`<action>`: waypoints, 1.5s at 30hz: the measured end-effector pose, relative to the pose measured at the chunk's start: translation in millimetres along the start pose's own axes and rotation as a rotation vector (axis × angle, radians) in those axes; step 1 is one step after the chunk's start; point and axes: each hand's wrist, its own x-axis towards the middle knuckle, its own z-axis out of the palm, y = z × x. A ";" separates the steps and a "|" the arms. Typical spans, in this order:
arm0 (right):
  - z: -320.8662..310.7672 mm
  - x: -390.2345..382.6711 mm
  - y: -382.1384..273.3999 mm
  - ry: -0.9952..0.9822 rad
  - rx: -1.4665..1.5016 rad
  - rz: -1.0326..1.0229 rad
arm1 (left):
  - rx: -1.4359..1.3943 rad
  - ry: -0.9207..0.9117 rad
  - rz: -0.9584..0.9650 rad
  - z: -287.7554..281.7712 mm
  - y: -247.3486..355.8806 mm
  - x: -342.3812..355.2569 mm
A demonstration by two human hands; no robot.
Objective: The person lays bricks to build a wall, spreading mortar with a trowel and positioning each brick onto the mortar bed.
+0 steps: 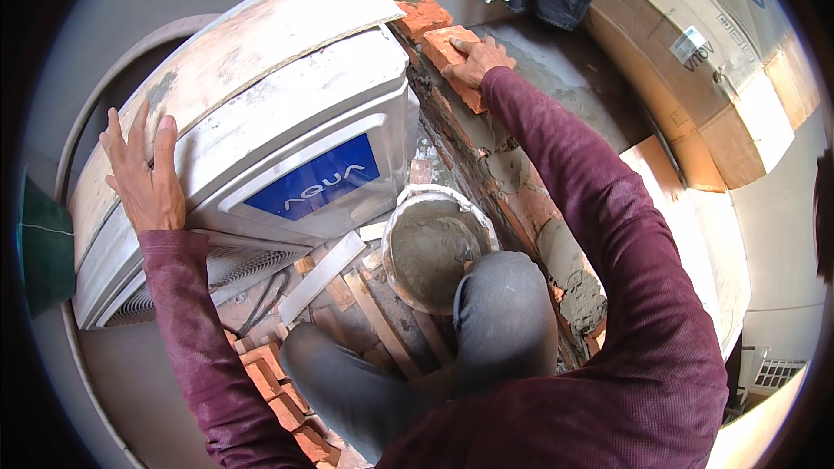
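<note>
Beyond the bucket, the right hand, nearer, has its grip around a brick lying lengthwise along the wall; left hand splayed.

An orange brick is held from above by the right hand on a mortar-smeared low brick wall, just beside another brick. The left hand is spread against a wooden board laid over a white air-conditioner outdoor unit. Grey mortar is contained in a bucket beside the right knee; loose bricks are piled near the left knee.
</note>
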 end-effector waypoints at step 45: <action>-47.0 -84.5 13.0 -0.013 0.019 -0.542 | -0.167 0.148 0.224 -24.9 10.2 1.3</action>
